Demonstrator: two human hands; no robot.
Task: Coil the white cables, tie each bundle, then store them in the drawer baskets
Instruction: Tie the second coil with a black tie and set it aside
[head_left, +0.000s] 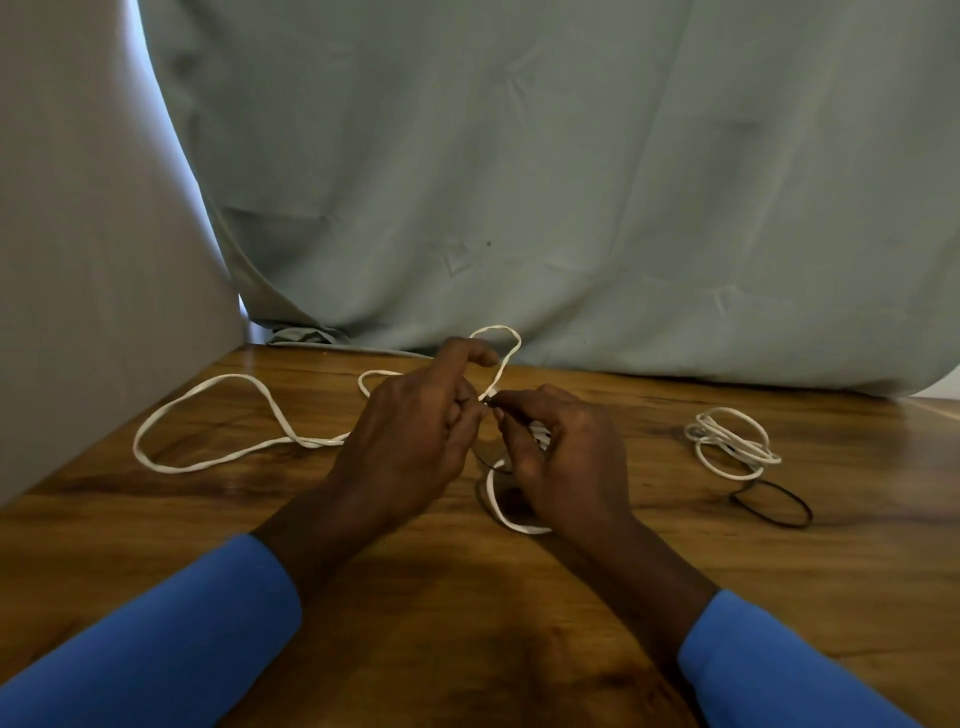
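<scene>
A long white cable (208, 457) lies loose on the wooden table (363, 597), looping out to the left and rising in a small loop behind my hands. My left hand (410, 436) and my right hand (561, 452) meet at the table's middle, both pinching this cable where their fingertips touch. A short coil of the same cable shows under my right hand. A thin dark band peeks out between the hands; who holds it I cannot tell. At the right lies a second white cable (732, 441), coiled, with a black elastic band (774, 501) beside it.
A pale green cloth (571, 182) hangs behind the table's far edge. A grey-white panel (93, 260) stands along the left side. Blue sleeves cover both forearms at the near edge. No drawer or basket is in view.
</scene>
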